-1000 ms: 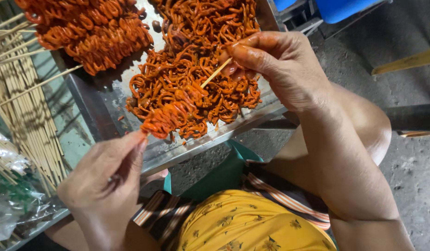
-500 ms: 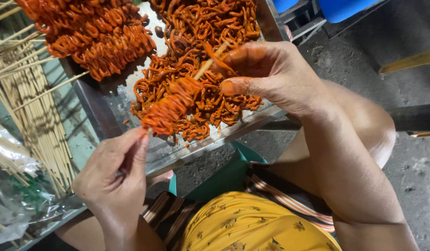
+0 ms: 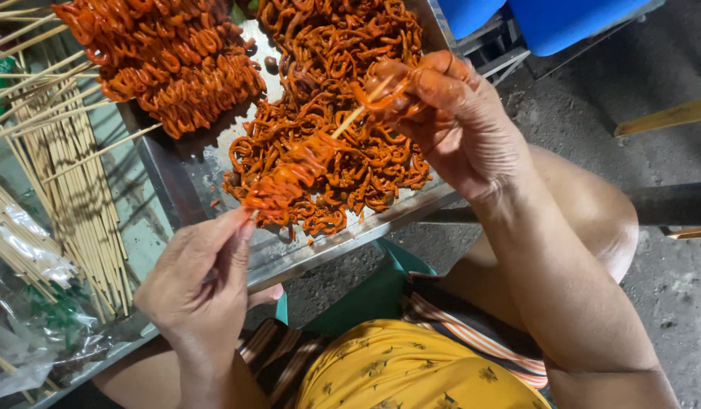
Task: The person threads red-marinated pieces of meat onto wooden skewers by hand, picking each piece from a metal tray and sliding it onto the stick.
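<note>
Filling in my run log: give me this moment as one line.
left hand: pinches skewer base | right hand: holds orange coiled piece at skewer tip | threaded pieces over metal tray

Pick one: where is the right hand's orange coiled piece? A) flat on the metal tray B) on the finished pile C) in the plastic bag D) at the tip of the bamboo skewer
D: the right hand pinches the coiled piece at the tip of the bamboo skewer, above the metal tray.

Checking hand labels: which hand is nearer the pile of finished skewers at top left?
Left. The left hand pinches the skewer's lower end, below the finished pile and closer to it. The right hand sits farther right, past the loose heap, threading a piece onto the tip.
</note>
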